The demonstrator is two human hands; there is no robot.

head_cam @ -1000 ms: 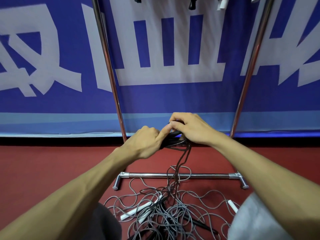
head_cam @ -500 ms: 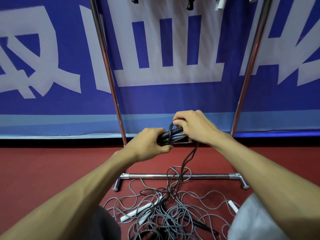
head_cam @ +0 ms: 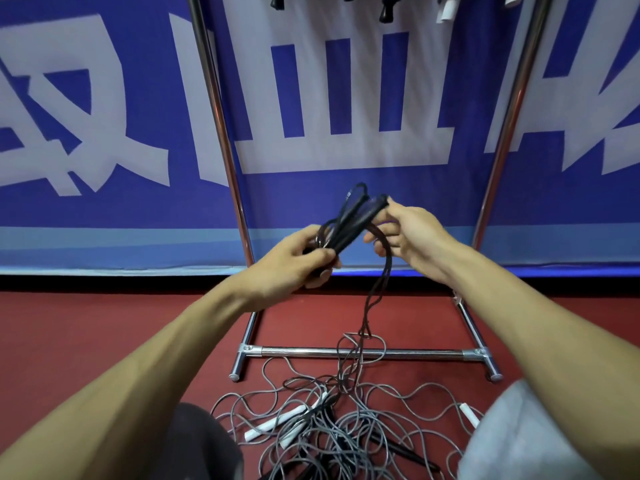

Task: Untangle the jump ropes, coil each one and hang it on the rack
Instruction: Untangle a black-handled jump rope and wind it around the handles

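My left hand (head_cam: 298, 258) grips the lower ends of two black jump rope handles (head_cam: 353, 220), which tilt up to the right. My right hand (head_cam: 405, 233) pinches their upper ends, and the dark cord (head_cam: 377, 289) loops over its fingers. From there the cord hangs down into a tangled pile of grey and black ropes (head_cam: 339, 427) on the red floor. White handles (head_cam: 273, 424) lie in the pile. The chrome rack (head_cam: 360, 353) stands right behind it, its base bar under the hanging cord.
Handles of hung ropes (head_cam: 386, 10) dangle at the top edge between the rack's two uprights (head_cam: 221, 133). A blue and white banner (head_cam: 104, 133) covers the wall behind. My knees (head_cam: 512, 434) frame the pile at the bottom.
The handles have been raised and tilted upright from lying level. My right hand moved right to their upper ends, and more cord has lifted off the pile.
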